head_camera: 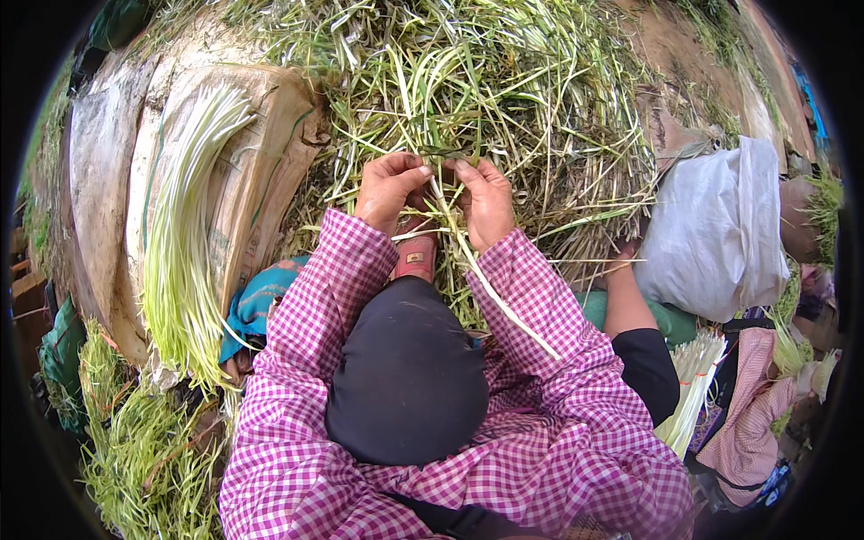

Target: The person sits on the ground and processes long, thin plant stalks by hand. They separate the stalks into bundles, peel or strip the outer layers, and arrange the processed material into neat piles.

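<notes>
Above my red sandal (413,260), both hands meet at one long leafy stalk (503,304) with a white lower end. My left hand (391,189) pinches it between thumb and fingers near its leafy part. Close beside it, my right hand (487,206) also pinches the plant, with some fingertips hidden behind it. The pale end slants down across my right checked sleeve. Green leaves fan out beyond my fingers over a deep heap of cut leaves and dry stems (560,88). Left of my arms, a bundle of long white-to-yellow-green stalks (182,229) lies on a woven sack (270,148).
My dark-clad knee (412,371) rises between my arms. At right are a stuffed white sack (715,229), pale stalks tied with red bands (695,385) and a pink cloth (749,405). Loose yellow-green stalks (155,466) pile up at lower left, near a teal patterned cloth (266,290).
</notes>
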A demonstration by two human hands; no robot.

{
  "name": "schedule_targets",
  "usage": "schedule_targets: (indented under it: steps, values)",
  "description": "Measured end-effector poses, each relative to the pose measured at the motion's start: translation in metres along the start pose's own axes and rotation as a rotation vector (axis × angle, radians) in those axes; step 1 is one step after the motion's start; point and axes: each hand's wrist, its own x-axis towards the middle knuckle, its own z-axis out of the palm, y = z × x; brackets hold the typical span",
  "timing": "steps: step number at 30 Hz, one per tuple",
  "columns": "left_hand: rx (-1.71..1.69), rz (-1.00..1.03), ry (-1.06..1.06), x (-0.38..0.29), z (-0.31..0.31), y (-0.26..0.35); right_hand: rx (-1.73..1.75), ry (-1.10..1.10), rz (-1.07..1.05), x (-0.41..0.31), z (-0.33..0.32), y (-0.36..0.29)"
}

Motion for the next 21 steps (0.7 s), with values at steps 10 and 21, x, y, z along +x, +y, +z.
schedule_targets:
  steps: [10,21]
  values:
    - [-0.112,0.009,0.322,0.029,-0.006,-0.015,-0.333,-0.168,0.148,-0.060,-0.057,-0.009]
    - [0.045,0.208,0.343,0.044,-0.018,0.008,-1.870,-0.439,0.800,-0.097,-0.123,0.009]
